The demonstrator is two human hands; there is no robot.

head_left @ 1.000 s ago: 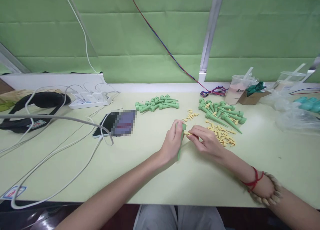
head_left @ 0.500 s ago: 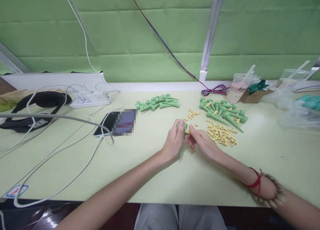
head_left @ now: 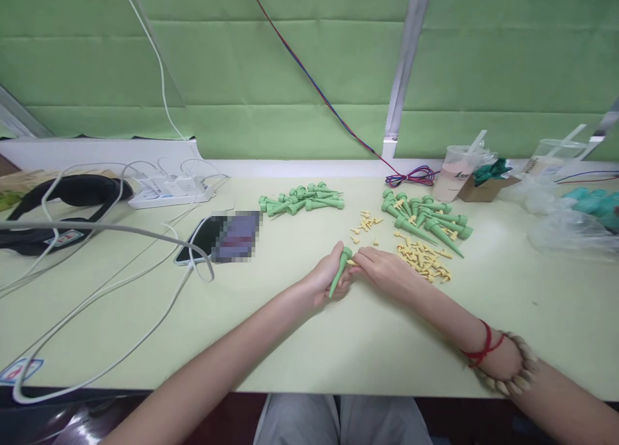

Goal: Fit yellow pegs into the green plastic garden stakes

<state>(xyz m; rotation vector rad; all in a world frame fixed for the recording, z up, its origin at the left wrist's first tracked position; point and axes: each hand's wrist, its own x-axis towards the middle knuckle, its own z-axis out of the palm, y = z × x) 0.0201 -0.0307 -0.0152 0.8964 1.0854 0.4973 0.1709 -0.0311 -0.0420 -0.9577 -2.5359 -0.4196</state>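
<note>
The pale green tabletop [head_left: 300, 342] bears the hands. Left hand [head_left: 323, 278] wraps a stiff, light green plastic spike [head_left: 340, 270], best gripped mid-shaft. Right hand [head_left: 383, 272] pinches a tiny yellow plastic peg [head_left: 353, 262] at its head.

Green spike [head_left: 338, 272]: matt plastic (smooth); table [head_left: 290, 329]: matt, smooth; cup [head_left: 452, 173]: translucent plastic.

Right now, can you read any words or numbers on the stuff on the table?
No text can be read for sure.
Sticker at the table's near left edge: red and blue mark, too blurred to read.
Label on the black headset: red print, too small.
Plastic cup: dark print, blurred.
Phone screen: pixelated, unreadable.
</note>
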